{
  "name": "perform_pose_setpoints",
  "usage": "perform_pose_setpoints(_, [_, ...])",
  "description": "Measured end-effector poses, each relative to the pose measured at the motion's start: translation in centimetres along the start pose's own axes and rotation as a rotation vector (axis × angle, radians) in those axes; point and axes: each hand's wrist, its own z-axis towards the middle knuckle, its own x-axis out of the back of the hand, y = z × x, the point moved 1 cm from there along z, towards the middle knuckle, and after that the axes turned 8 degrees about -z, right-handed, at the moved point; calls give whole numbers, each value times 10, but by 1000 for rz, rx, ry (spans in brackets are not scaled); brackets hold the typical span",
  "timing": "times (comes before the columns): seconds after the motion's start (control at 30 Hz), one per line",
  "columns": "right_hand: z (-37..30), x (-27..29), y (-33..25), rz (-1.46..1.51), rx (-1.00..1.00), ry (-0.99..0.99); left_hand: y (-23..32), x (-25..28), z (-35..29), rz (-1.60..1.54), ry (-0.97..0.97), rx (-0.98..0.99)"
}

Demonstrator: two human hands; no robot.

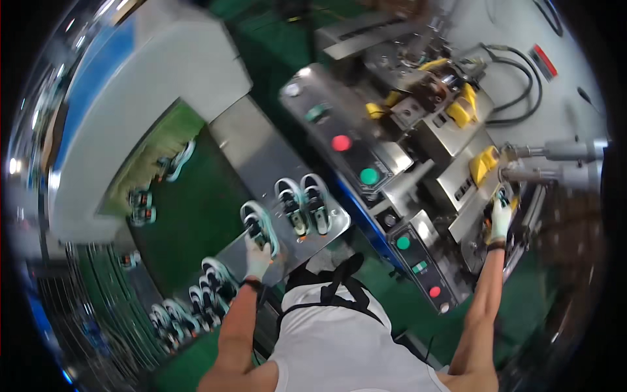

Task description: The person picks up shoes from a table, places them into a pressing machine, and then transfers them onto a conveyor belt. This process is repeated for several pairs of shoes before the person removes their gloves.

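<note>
My left hand [257,261], in a pale glove, is closed on the near end of a dark shoe with a white and mint sole [258,225] at the edge of the metal table. Beside it on that table stand two similar shoes, one [290,206] next to the other [316,202]. Far to the right, my gloved right hand [501,219] reaches to the machine. Its fingers are closed around another dark and mint shoe [502,195], partly hidden by the hand, below a yellow pad [483,164].
The steel machine [431,166] carries control panels with a red button [341,142] and a green button [369,176]. At left, a green conveyor belt [186,202] bears shoes under a white housing [170,59]. Several more shoes [208,297] line up at lower left.
</note>
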Motion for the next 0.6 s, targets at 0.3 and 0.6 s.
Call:
perform_pose_setpoints(0.3, [-284,-239,15,-994,576,117,31,-41,15,33,-281,106])
perform_pose_setpoints(0.6, [-344,-199,32,-859,534,-48,-14,184,298,453,82,-416])
